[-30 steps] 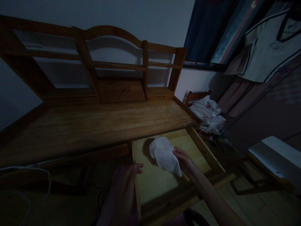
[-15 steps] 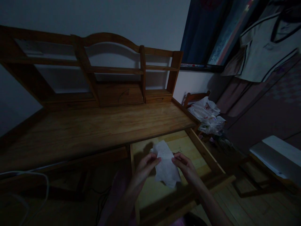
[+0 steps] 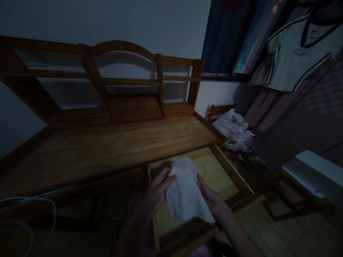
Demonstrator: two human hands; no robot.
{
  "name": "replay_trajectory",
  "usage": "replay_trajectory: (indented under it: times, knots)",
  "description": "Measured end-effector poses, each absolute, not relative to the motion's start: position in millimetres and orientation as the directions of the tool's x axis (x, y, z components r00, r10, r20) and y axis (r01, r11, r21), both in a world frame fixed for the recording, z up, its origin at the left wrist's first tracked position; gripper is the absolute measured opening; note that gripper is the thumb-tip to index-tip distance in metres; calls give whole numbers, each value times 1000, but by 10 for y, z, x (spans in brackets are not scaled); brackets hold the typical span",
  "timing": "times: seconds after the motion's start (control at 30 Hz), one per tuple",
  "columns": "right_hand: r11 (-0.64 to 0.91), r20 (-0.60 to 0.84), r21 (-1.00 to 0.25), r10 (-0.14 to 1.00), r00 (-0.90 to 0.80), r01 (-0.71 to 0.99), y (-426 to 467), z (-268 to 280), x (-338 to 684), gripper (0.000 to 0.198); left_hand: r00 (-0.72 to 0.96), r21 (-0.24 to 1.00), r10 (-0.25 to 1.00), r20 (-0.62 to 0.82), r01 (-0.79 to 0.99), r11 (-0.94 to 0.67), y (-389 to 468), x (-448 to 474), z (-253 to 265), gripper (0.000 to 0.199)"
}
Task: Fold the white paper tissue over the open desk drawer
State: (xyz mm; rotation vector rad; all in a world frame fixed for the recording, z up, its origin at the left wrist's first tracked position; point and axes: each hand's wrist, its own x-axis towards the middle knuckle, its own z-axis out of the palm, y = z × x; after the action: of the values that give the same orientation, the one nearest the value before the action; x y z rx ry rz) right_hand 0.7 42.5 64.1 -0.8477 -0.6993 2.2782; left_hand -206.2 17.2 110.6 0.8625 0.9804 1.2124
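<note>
A crumpled white cloth (image 3: 186,192) hangs between both hands above an open wooden drawer (image 3: 214,167). My left hand (image 3: 157,191) grips the cloth's left edge with fingers curled on it. My right hand (image 3: 211,198) holds the cloth's right side from underneath. The drawer is pulled out from under a wooden desk (image 3: 107,146), and its pale bottom shows no contents around the cloth.
A wooden shelf unit (image 3: 112,85) stands at the back of the desk. White plastic bags (image 3: 235,132) lie on a wooden chair to the right. A white cable (image 3: 26,203) loops at lower left. Clothes (image 3: 297,50) hang at upper right.
One second ago only my right hand held the cloth. My left hand rose and took its left edge, and both hands have spread the cloth wider and brought it nearer.
</note>
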Motion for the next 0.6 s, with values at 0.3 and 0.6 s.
replay_trajectory:
  times: [0.3, 0.6]
  knots:
    - [-222, -129, -935, 939, -319, -276, 359, 881, 298, 65, -63, 989, 990, -126, -80, 121, 148, -2370, 1224, 68]
    - [68, 64, -997, 991, -115, 25, 274, 1141, 493, 52, -77, 998, 997, 0, 62, 5, 210, -2480, 1116, 42]
